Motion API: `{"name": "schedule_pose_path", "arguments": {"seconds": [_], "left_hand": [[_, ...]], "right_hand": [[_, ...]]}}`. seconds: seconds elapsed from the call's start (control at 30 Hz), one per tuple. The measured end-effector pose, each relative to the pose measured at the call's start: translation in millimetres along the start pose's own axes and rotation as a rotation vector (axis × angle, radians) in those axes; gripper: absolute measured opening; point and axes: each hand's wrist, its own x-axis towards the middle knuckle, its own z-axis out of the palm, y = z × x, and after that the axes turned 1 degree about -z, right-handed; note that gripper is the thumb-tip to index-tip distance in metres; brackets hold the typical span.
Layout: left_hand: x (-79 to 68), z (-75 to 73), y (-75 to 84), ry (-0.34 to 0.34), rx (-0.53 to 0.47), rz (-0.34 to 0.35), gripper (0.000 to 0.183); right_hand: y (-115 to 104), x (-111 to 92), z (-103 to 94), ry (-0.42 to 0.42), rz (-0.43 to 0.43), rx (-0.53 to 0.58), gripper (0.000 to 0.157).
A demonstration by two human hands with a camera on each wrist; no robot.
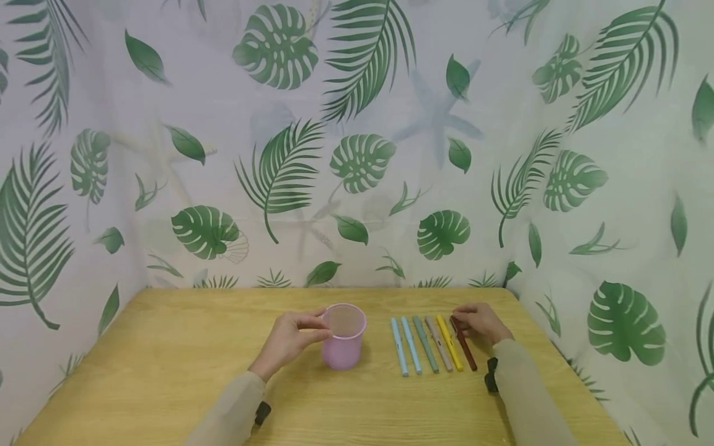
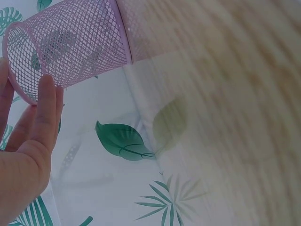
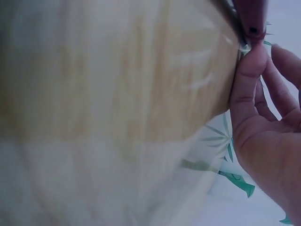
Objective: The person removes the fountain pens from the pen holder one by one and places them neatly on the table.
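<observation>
In the head view a pink mesh pen holder [image 1: 341, 353] stands upright on the table. My left hand [image 1: 290, 341] grips its rim on the left side, with the thumb and fingers at the edge; the left wrist view shows the mesh wall [image 2: 89, 47] beyond those fingers. To the right lies a row of pens pointing away from me: light blue pens [image 1: 399, 347], a green pen [image 1: 426, 344], a greyish-pink pen [image 1: 439, 344], a yellow pen [image 1: 449, 343] and a dark red pen [image 1: 464, 344]. My right hand [image 1: 481, 322] pinches the far end of the dark red pen.
The wooden table [image 1: 167, 359] runs back to a leaf-patterned curtain [image 1: 301, 186], which also closes off both sides. A dark wrist strap [image 1: 491, 375] shows at the right sleeve.
</observation>
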Motion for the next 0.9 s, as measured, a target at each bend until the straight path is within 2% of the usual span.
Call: {"name": "schedule_pose_path", "arguments": {"seconds": [0.17,0.3,0.43,0.6,0.8,0.9], "left_hand": [[3.0,-0.4,-4.3,-0.013,-0.001,-0.002,0.011],[8.8,2.2,-21.5,-0.007,-0.019,-0.008,0.012],[13.0,4.1,-37.9,-0.008,-0.007,-0.035,0.013],[13.5,3.9,-40.1,-0.012,-0.003,-0.037,0.013],[13.7,3.2,-37.7,-0.021,0.001,-0.003,0.011],[15.1,3.0,-37.0,-0.033,0.003,0.012,0.012]], "right_hand": [[-2,-1,-1.5,0.008,0.008,0.034,0.040],[-8,-5,-0.5,0.014,-0.005,0.079,0.040],[-14,-9,3.3,0.042,-0.045,0.032,0.041],[-23,-17,9.8,0.068,-0.101,-0.019,0.043],[-39,-23,21.9,0.026,-0.160,-0.048,0.045],[-49,-29,30.6,-0.006,-0.182,-0.064,0.041]]}}
